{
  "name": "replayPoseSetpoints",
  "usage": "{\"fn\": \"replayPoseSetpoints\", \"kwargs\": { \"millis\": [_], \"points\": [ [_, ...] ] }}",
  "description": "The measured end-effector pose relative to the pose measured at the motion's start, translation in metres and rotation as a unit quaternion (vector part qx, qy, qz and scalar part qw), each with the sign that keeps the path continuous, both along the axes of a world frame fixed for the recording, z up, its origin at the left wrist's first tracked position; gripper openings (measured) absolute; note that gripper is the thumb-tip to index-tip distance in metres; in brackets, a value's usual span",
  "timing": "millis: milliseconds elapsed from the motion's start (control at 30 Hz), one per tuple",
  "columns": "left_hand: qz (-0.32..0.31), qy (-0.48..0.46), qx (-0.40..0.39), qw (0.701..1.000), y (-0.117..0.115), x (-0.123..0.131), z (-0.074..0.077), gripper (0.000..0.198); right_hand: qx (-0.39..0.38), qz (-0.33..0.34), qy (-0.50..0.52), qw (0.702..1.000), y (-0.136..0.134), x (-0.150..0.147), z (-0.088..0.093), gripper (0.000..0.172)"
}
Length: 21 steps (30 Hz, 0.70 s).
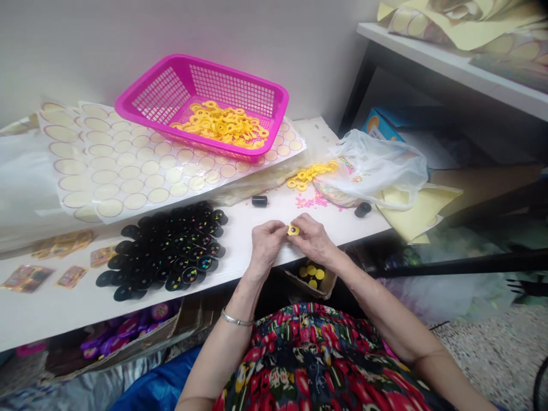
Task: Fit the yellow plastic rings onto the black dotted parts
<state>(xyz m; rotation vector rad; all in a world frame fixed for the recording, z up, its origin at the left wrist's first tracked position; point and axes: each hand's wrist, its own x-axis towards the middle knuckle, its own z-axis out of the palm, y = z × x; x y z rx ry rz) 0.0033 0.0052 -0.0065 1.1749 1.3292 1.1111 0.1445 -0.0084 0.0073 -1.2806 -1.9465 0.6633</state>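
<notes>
Over the front edge of the table, my left hand and my right hand meet around one small yellow ring-shaped piece. Fingertips of both hands pinch it from either side; its far details are too small to make out. Just beyond lie tiny pink pieces and a small pile of yellow rings. One black cylinder lies on its side behind my left hand, and another black cylinder is to the right. Left of my hands stand many black cups with bits of colour inside.
A pink basket of yellow rings rests on sticker sheets at the back. A plastic bag and yellow paper lie to the right, near a shelf. Below the table edge is a box with yellow discs.
</notes>
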Motion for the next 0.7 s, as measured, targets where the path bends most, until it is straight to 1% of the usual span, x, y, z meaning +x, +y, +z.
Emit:
{"fn": "replayPoseSetpoints", "kwargs": {
  "millis": [133, 200, 267, 333, 400, 500, 567, 700],
  "points": [
    [-0.033, 0.003, -0.009, 0.999, 0.001, -0.001, -0.001, 0.022, -0.001, 0.006, -0.014, 1.0, 0.003, -0.002, -0.002, 0.009],
    [-0.047, 0.009, -0.012, 0.999, 0.0, 0.0, -0.002, 0.026, -0.005, 0.001, -0.001, 1.0, 0.004, -0.004, -0.002, 0.009],
    [-0.041, 0.002, -0.017, 0.999, 0.0, 0.001, -0.004, 0.026, -0.02, -0.016, 0.039, 0.999, 0.005, -0.005, -0.002, 0.007],
    [-0.029, -0.008, -0.022, 0.999, 0.0, 0.002, -0.004, 0.024, -0.056, -0.036, 0.109, 0.992, 0.004, -0.007, -0.003, 0.008],
    [-0.022, -0.01, -0.023, 0.999, 0.0, 0.004, -0.005, 0.022, -0.116, -0.058, 0.197, 0.972, 0.004, -0.009, -0.005, 0.013],
    [-0.024, -0.016, -0.023, 0.999, 0.0, 0.007, -0.006, 0.021, -0.201, -0.106, 0.302, 0.926, 0.004, -0.011, -0.01, 0.022],
    [-0.021, -0.018, -0.029, 0.999, 0.0, 0.009, -0.007, 0.02, -0.23, -0.135, 0.326, 0.907, 0.005, -0.014, -0.012, 0.023],
    [0.001, -0.003, -0.03, 1.0, -0.001, 0.011, -0.009, 0.023, -0.261, -0.15, 0.338, 0.891, 0.007, -0.017, -0.013, 0.024]
  ]
}}
